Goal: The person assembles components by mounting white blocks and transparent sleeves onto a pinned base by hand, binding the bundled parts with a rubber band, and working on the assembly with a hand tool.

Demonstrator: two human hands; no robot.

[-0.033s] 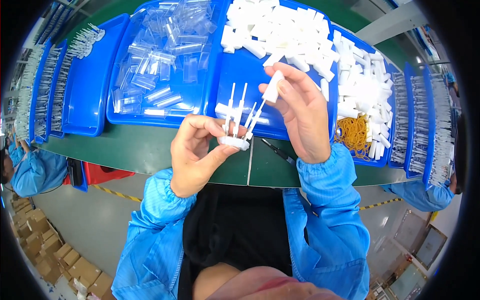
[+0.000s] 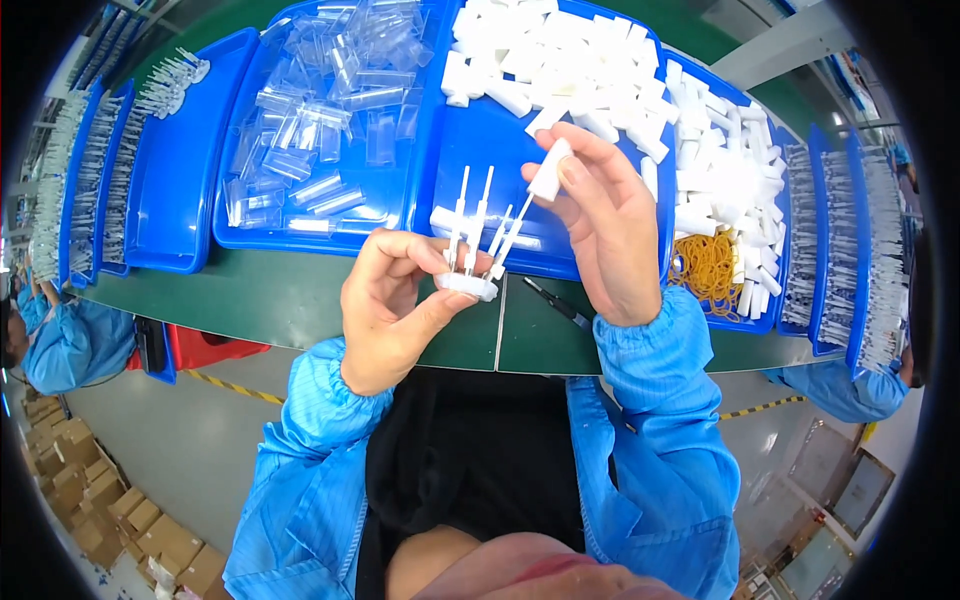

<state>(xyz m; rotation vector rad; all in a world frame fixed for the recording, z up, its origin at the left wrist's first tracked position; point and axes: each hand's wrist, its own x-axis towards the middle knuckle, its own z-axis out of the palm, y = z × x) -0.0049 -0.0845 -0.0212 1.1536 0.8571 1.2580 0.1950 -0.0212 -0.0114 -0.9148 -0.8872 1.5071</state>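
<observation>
Several blue trays [image 2: 180,215] crowd a green bench [image 2: 280,300]; cartons [image 2: 90,490] apparently below.

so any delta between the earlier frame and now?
Nothing visibly changed. The left hand pinches the small white base with thin white sticks standing up from it; the right hand holds a white cap piece on a stick angled toward the base. Blue trays of clear sleeves and white pieces sit as they were.
</observation>
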